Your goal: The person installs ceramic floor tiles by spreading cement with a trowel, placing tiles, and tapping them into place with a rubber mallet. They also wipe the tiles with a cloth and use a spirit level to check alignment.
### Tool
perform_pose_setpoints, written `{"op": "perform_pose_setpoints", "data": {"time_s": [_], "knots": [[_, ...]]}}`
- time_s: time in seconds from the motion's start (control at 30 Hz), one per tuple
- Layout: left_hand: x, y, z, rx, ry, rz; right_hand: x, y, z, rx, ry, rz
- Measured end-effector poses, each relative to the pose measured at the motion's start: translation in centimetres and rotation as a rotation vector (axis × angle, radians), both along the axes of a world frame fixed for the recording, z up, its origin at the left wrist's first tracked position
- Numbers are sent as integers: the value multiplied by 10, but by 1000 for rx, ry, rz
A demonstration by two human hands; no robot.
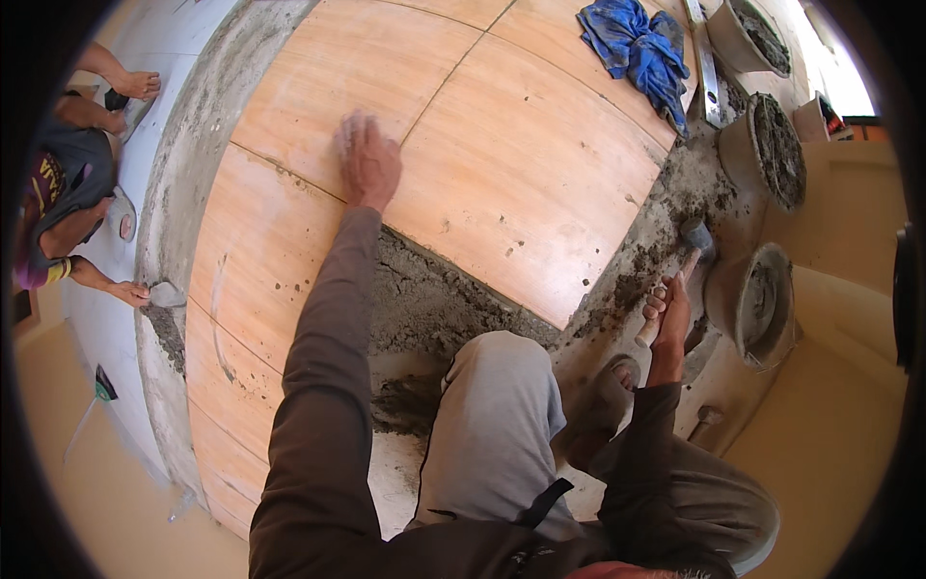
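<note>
My left hand (369, 164) reaches forward over the wood-patterned floor tiles (540, 174), near the joint where several meet. Its fingers stretch away from me, slightly blurred at the tips, with nothing in them. In my right hand (672, 314) is a mallet (694, 234), gripped by its pale wooden handle with the dark head pointing away from me. The mallet's head is beside a mortar bucket. Between my left forearm and the tile's near edge lies a bed of grey wet mortar (424, 289).
Buckets of mortar (762, 299) line the right side. A blue cloth (641, 48) lies on the far tiles beside a long metal level (709, 72). At left, another person's hand (130, 293) holds a trowel (166, 294) by the bare cement strip (159, 222).
</note>
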State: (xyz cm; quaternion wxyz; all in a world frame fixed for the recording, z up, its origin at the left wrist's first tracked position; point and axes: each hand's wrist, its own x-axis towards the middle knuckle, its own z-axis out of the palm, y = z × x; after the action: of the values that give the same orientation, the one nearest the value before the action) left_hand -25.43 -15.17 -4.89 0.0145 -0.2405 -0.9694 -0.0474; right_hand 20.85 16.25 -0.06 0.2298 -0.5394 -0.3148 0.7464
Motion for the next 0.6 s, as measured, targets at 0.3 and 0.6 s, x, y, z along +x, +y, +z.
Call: {"op": "perform_pose_setpoints", "data": {"time_s": [0.3,0.6], "knots": [[60,127,-14,165,120,5,-111,-38,36,774,-205,614],[63,137,-10,152,114,-1,-260,1,30,1327,-308,877]]}}
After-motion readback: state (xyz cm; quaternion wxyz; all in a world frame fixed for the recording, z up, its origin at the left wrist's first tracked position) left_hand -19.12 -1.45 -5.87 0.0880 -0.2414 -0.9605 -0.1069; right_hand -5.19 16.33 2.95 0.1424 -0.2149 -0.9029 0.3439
